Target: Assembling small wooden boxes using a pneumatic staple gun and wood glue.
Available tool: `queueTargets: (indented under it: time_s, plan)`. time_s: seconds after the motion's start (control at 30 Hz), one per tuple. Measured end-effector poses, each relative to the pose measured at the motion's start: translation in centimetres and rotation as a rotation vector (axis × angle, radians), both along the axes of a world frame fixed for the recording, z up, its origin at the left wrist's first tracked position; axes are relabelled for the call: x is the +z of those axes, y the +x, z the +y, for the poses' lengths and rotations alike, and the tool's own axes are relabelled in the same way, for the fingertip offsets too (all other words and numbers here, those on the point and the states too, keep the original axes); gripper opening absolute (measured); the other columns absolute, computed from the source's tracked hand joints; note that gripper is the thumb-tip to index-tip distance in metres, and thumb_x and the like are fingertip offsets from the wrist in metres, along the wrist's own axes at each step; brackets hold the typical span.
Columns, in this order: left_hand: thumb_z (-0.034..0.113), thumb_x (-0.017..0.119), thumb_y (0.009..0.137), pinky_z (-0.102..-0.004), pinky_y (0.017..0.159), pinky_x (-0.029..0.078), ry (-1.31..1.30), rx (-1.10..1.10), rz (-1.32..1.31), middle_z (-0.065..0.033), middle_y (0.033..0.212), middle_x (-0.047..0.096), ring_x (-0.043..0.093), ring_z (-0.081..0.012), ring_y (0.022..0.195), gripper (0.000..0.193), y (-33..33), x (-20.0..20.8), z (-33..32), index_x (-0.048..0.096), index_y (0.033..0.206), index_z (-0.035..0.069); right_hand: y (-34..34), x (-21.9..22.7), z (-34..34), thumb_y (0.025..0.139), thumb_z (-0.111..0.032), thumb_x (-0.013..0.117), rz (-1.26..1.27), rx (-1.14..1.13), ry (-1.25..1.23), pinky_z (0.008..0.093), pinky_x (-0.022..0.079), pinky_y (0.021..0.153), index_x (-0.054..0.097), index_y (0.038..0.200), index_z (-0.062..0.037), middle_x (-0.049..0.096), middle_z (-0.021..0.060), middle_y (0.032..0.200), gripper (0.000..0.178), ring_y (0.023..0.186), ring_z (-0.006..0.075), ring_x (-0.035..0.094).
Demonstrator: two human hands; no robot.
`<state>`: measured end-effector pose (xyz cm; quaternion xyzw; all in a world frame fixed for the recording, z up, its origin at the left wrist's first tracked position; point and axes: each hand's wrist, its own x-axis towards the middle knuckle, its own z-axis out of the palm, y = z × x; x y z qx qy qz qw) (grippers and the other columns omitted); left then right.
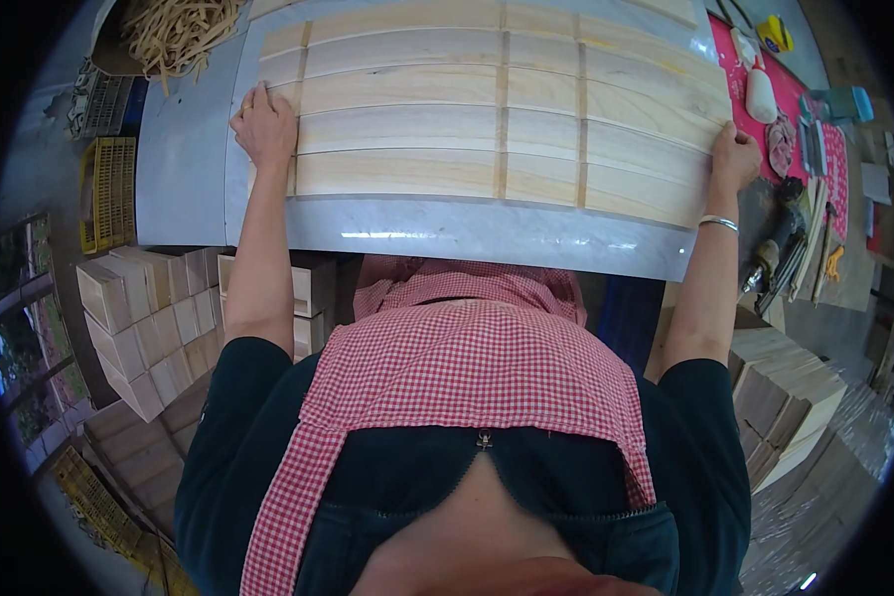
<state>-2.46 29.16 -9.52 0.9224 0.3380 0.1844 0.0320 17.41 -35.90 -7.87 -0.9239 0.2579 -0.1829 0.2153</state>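
Observation:
Several long pale wooden boards point(397, 129) lie side by side on the table, running left to right. Three narrow strips or grooves, darker in tone, cross them from far to near; I cannot tell which. At the left ends of the boards, my left hand point(265, 126) is closed with its fingertips gripping a board edge. My right hand point(736, 159) pinches the right end of a board, its fingers bent and pressed together. Both arms are spread wide, and the boards stretch between the two hands. The undersides of the boards are hidden.
The grey table point(184, 169) has its front edge close to my apron. A container of thin wood strips point(181, 35) stands far left, above a yellow crate point(107, 194). Stacked wooden pieces point(149, 308) sit below left. Right: a white bottle point(761, 96) and a dark power tool point(787, 223).

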Motion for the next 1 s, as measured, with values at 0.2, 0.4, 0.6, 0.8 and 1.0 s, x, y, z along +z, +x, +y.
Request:
queueTargets:
  time_s: [0.2,0.4,0.6,0.8,1.0]
  plan:
    - [0.031,0.047,0.096,-0.0483,0.103,0.043,0.176,-0.075,0.163,-0.0154,0.142,0.059,0.055,-0.0396,0.120,0.047,0.2,-1.5,2.7,0.062,0.138,0.013,-0.1,0.5,-0.1,0.091,-0.035,0.062,0.088,0.086,-0.073,0.0449,0.055,0.085,0.076,0.096,-0.0029,0.074,0.0185,0.092,0.036,0.089,0.0381,0.070]
    - [0.031,0.052,0.097,-0.0468,0.106,0.041,0.161,-0.058,0.021,-0.0205,0.144,0.055,0.052,-0.0418,0.127,0.048,-0.7,-1.1,1.5,0.060,0.138,0.008,-0.5,3.2,-0.4,0.090,-0.035,0.065,0.026,0.225,-0.066,0.0494,0.056,0.079,0.073,0.104,0.0004,0.071,0.0223,0.102,0.039,0.090,0.0410,0.068]
    - [0.031,0.054,0.098,-0.0481,0.109,0.039,0.126,-0.069,-0.160,-0.0211,0.151,0.048,0.048,-0.0421,0.129,0.048,-0.7,0.6,-0.8,0.059,0.138,0.007,6.2,3.7,-5.5,0.085,-0.046,0.071,-0.317,0.101,-0.289,0.0478,0.055,0.083,0.069,0.114,0.0003,0.070,0.0232,0.108,0.055,0.094,0.0415,0.068]
    - [0.024,0.060,0.094,-0.0481,0.110,0.037,0.136,-0.265,-0.270,-0.0204,0.152,0.046,0.047,-0.0413,0.130,0.048,-0.9,1.8,-2.8,0.057,0.138,0.005,9.9,0.9,-6.3,0.080,-0.056,0.073,-0.028,0.068,-0.041,0.0471,0.055,0.085,0.067,0.116,-0.0014,0.072,0.0213,0.107,0.066,0.094,0.0405,0.068]
    - [0.013,0.065,0.090,-0.0461,0.113,0.035,0.030,-0.576,-0.304,-0.0200,0.151,0.047,0.047,-0.0387,0.133,0.052,2.3,4.0,-11.4,0.054,0.140,0.004,8.3,0.8,-7.3,0.081,-0.050,0.074,-0.321,0.020,0.129,0.0476,0.059,0.075,0.061,0.113,0.0019,0.069,0.0231,0.106,0.062,0.086,0.0385,0.070]
